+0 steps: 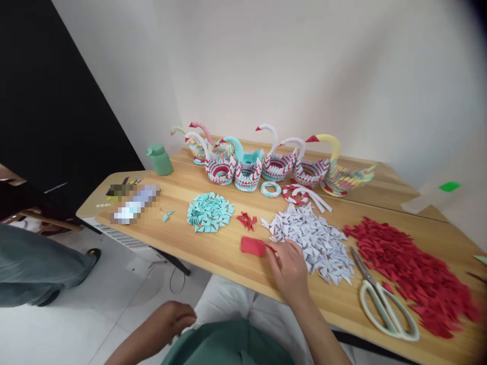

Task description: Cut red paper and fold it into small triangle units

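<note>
Measured from the right hand (289,266), the red paper (252,247) is seen at 10 o'clock, flat on the table (232,256), its near edge pinched between the fingertips. At 8 o'clock the left hand (175,319) is held off the table with fingers curled; whether anything is gripped there cannot be told. Much appears to have been done: paper swans (248,177) are stood complete at 12 o'clock, and folded bits are gathered into a teal pile (210,214) at 10, a white pile (314,241) between 1 and 2, and a red pile (413,276) at 3. The red paper itself seems not yet shaped like those bits. Small red pieces (247,221) are scattered just beyond it, and a teal-and-white ring (271,195) is set in front of the swans. Room on the right is crowded by the white pile, close against the hand, and by scissors (368,278) at 4 o'clock; no obstacle is seen over the red paper. A green bottle (161,162) is placed well apart, between 10 and 11.
</note>
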{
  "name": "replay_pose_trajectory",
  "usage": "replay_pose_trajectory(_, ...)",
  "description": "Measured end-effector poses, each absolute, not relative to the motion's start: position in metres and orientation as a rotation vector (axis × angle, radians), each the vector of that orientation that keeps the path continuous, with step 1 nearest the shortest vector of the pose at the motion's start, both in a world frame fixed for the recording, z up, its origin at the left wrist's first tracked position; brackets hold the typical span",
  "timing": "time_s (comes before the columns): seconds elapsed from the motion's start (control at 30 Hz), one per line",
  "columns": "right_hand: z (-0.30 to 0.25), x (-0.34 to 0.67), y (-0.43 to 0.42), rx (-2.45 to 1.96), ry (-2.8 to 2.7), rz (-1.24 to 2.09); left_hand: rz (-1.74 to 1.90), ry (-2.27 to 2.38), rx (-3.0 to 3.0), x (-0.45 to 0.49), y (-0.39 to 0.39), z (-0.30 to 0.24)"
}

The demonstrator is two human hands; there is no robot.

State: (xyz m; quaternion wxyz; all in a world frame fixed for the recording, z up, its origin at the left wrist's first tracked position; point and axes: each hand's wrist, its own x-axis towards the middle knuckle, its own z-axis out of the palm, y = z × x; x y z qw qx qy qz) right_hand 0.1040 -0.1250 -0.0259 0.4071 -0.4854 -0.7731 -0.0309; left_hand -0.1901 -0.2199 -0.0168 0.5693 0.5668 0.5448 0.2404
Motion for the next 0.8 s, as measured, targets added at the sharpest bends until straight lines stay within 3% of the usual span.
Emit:
replay_pose_trajectory(0.1, -0.029, 0.103, -0.125, -1.275, -1.917, -0.102, 0.509, 1.051, 1.374, -0.179, -0.186, -0.005)
replay_pose_trajectory(0.33, -0.032, 0.103, -0.125, -1.287, -1.926, -0.101, 0.902, 1.129, 1.543, -0.115, -0.121, 0.001)
replay_pose_trajectory(0.5, -0.030, 0.104, -0.128, -1.213, -1.964, -0.052, 0.913, 1.007, 1.642, -0.081, -0.097, -0.003)
replay_pose_trajectory(0.67, -0.027, 0.109, -0.132, -1.306, -1.699, 0.257, 0.926, 1.057, 1.317, -0.072, -0.088, 0.002)
replay_pose_trajectory(0.8, -0.015, 0.115, -0.130, -1.178, -1.781, 0.266, 0.905, 1.005, 1.056, -0.070, -0.090, 0.001)
